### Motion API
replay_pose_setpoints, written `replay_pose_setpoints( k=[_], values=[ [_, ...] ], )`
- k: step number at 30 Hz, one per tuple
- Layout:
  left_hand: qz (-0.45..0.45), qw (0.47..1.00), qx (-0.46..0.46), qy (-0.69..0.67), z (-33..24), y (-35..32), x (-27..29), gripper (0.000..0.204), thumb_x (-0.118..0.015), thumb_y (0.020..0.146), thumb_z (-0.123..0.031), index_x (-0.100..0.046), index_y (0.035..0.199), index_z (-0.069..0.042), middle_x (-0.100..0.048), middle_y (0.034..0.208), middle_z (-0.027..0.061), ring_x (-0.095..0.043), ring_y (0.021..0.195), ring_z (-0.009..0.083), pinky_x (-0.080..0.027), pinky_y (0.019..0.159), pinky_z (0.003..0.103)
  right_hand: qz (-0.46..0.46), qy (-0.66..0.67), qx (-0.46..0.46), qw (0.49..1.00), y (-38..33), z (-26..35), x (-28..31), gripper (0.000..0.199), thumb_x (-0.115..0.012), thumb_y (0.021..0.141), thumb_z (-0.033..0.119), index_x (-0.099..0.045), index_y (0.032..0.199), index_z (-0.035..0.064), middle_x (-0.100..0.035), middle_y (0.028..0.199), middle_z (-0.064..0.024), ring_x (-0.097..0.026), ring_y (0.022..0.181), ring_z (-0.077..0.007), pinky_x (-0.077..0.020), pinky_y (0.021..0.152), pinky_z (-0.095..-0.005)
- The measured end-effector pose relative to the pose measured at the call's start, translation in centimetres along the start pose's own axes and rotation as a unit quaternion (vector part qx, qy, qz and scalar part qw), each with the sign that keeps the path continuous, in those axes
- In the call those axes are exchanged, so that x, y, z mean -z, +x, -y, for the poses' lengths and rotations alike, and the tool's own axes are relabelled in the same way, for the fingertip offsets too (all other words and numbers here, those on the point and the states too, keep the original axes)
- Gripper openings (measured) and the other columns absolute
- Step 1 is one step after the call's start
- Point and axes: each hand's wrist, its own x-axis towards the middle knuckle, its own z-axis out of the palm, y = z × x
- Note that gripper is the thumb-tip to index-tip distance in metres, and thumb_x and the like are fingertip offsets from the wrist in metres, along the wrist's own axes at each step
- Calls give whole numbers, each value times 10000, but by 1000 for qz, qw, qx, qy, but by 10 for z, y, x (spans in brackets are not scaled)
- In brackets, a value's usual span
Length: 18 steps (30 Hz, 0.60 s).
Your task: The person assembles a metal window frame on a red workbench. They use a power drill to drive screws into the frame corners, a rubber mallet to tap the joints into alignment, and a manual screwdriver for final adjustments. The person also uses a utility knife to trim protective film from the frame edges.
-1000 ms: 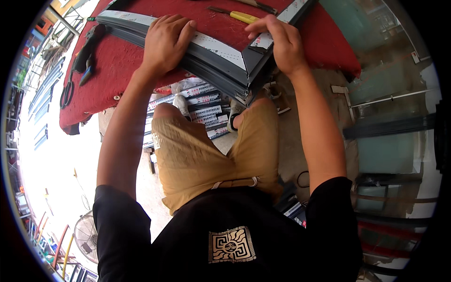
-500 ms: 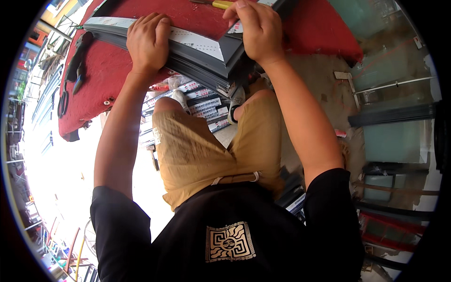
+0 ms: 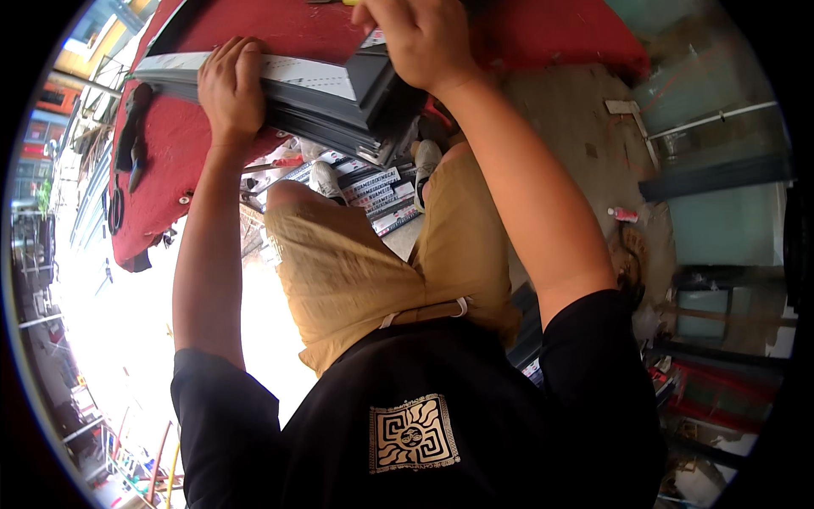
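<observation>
A dark grey metal frame profile [image 3: 331,106] with a pale protective strip lies along the near edge of a red-covered workbench [image 3: 182,140]. My left hand [image 3: 229,85] grips over the long piece, fingers curled across its top. My right hand [image 3: 420,38] clamps down on the corner where a second dark piece meets the first. A yellow-handled tool [image 3: 339,2] shows just past my right hand at the top edge.
Bundled profiles with printed wrapping [image 3: 373,191] lie on the floor under the bench, by my feet. Black straps [image 3: 127,161] hang at the bench's left end. Glass panels and dark frames [image 3: 721,204] lean at the right. Bright street at left.
The view has tipped downward, so bench and frame slid toward the top edge. Both hands keep their hold on the frame; my right hand has shifted onto the corner joint.
</observation>
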Motion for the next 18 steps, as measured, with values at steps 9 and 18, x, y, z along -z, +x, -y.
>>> replay_pose_setpoints(
  k=[9, 18],
  values=[
    [63, 998, 3, -8, 3, 4, 9, 428, -444, 1134, -290, -780, 1018, -53, -782, 1118, 166, -709, 1139, 417, -501, 1048, 478, -53, -35, 15, 998, -5, -2, -2, 420, -575, 1148, 283, -705, 793, 98, -722, 746, -155, -731, 787, -427, -552, 773, -567],
    [98, 995, -2, 4, -6, 9, 16, 278, -535, 1046, -191, -727, 1067, 10, -767, 1120, 193, -720, 1101, 436, -545, 1014, 461, -44, -1, 3, 999, -10, 4, 6, 426, -542, 1157, 274, -703, 815, 76, -726, 759, -147, -731, 796, -412, -547, 780, -545]
  ],
)
